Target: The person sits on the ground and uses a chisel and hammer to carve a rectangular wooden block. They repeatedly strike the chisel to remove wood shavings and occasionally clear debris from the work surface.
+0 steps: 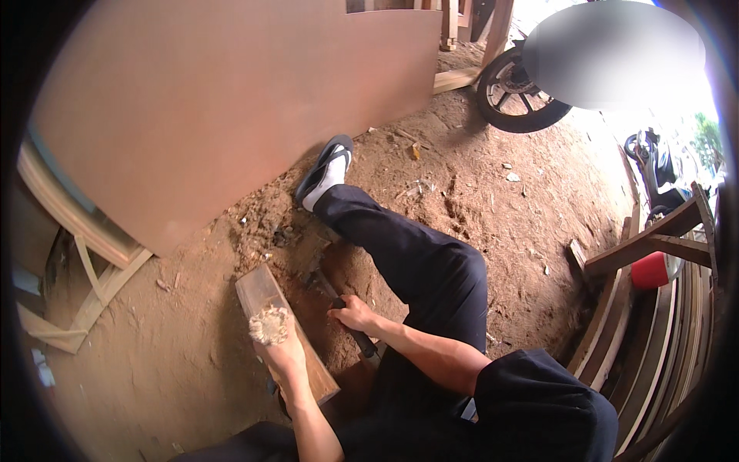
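Observation:
My left hand is closed around a pale piece of wood with a rough, frayed end that faces up. It is over a brown wooden board that lies at a slant between my legs. My right hand, to the right of the board, is closed on the dark handle of a tool. A narrow, dull strip extends from that hand toward the far left; it seems part of the tool, but its exact kind is unclear.
Sandy ground with wood scraps surrounds me. A large brown panel stands at the far left, near my sandalled foot. Stacked planks and a red container are on the right. A motorbike wheel stands beyond.

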A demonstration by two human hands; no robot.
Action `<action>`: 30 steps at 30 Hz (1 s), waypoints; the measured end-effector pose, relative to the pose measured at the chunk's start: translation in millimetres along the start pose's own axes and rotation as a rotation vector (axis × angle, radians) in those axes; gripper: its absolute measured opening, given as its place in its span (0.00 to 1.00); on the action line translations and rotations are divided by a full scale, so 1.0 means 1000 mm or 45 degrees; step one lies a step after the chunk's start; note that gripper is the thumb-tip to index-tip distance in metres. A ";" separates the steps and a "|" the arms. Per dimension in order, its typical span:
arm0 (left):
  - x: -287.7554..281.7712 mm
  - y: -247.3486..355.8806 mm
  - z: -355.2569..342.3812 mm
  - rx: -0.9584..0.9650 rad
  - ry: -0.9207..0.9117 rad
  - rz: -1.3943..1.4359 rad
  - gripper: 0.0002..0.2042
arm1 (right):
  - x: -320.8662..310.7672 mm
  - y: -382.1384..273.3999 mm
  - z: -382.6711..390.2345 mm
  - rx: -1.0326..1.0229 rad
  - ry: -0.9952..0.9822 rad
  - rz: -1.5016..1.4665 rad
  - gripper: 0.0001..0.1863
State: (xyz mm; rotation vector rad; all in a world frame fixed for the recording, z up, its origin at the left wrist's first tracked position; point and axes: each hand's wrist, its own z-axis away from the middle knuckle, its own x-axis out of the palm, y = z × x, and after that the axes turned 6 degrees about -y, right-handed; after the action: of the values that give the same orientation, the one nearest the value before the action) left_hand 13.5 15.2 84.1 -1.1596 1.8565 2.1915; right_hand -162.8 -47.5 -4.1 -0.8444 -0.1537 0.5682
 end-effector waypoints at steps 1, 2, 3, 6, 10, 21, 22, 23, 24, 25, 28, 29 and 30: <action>0.000 0.003 0.003 0.015 0.072 -0.054 0.04 | 0.000 -0.001 0.002 0.005 -0.014 -0.027 0.13; 0.000 -0.003 0.005 0.046 0.101 -0.004 0.04 | 0.001 -0.002 0.004 0.011 -0.027 -0.054 0.15; 0.002 -0.009 0.007 0.080 0.126 0.051 0.05 | 0.002 -0.001 0.004 0.020 -0.033 -0.082 0.17; 0.011 -0.007 0.015 0.081 0.107 0.114 0.06 | -0.002 0.020 -0.004 0.039 -0.001 -0.041 0.13; 0.006 -0.005 0.021 0.087 0.100 0.096 0.07 | 0.005 0.008 0.008 0.026 -0.010 -0.039 0.15; 0.003 0.010 0.024 0.045 0.095 0.060 0.04 | 0.011 -0.009 0.043 -0.268 -0.080 -0.066 0.26; 0.003 0.008 0.024 0.046 0.090 0.007 0.05 | 0.015 -0.013 0.045 -0.351 -0.078 -0.079 0.27; 0.003 0.004 0.024 0.056 0.123 -0.023 0.05 | 0.016 -0.016 0.044 -0.363 -0.117 -0.040 0.29; 0.000 -0.004 0.023 0.066 0.161 -0.061 0.05 | 0.022 -0.030 0.051 -0.440 -0.122 0.016 0.29; 0.002 -0.004 0.022 0.080 0.193 -0.085 0.05 | 0.023 -0.044 0.058 -0.514 -0.112 0.079 0.30; 0.001 0.006 0.023 0.042 0.150 0.015 0.08 | 0.031 -0.051 0.043 -0.806 -0.033 0.114 0.33; -0.003 0.010 0.023 0.037 0.152 0.002 0.08 | 0.031 -0.063 0.044 -0.795 -0.048 0.148 0.34; -0.005 0.013 0.022 0.028 0.133 -0.005 0.09 | 0.032 -0.075 0.050 -0.762 -0.057 0.137 0.31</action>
State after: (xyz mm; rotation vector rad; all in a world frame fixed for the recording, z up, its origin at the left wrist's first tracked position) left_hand -0.2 32.8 98.2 -1.2961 1.9095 2.1419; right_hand -122.4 -37.4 82.0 -1.4273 -0.3301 0.6530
